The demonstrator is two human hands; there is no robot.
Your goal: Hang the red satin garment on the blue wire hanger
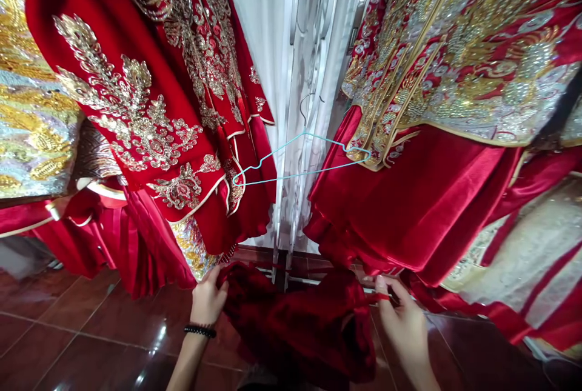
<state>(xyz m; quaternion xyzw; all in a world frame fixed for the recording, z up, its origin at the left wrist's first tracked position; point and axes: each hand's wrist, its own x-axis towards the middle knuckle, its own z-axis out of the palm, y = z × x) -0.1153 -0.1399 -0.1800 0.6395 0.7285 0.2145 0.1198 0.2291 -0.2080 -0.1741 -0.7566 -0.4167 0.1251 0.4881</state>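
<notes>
A dark red garment (300, 330), bunched and hanging in folds, stretches between my two hands low in view. My left hand (209, 299) is closed on its upper left edge; a black beaded bracelet circles that wrist. My right hand (402, 321) pinches a narrow red ribbon tie (379, 297) at the garment's right side. Beyond and above the garment, a light blue wire hanger (284, 179) with a dark hook hangs with nothing on it. How the lower part of the garment is shaped cannot be made out.
Red jackets with silver-gold embroidery (145, 112) hang at the left. At the right hang a heavily beaded jacket (454, 76) and a red skirt (422, 203). White metal rails (286, 76) stand before a pale curtain. Below is glossy reddish tile floor (104, 348).
</notes>
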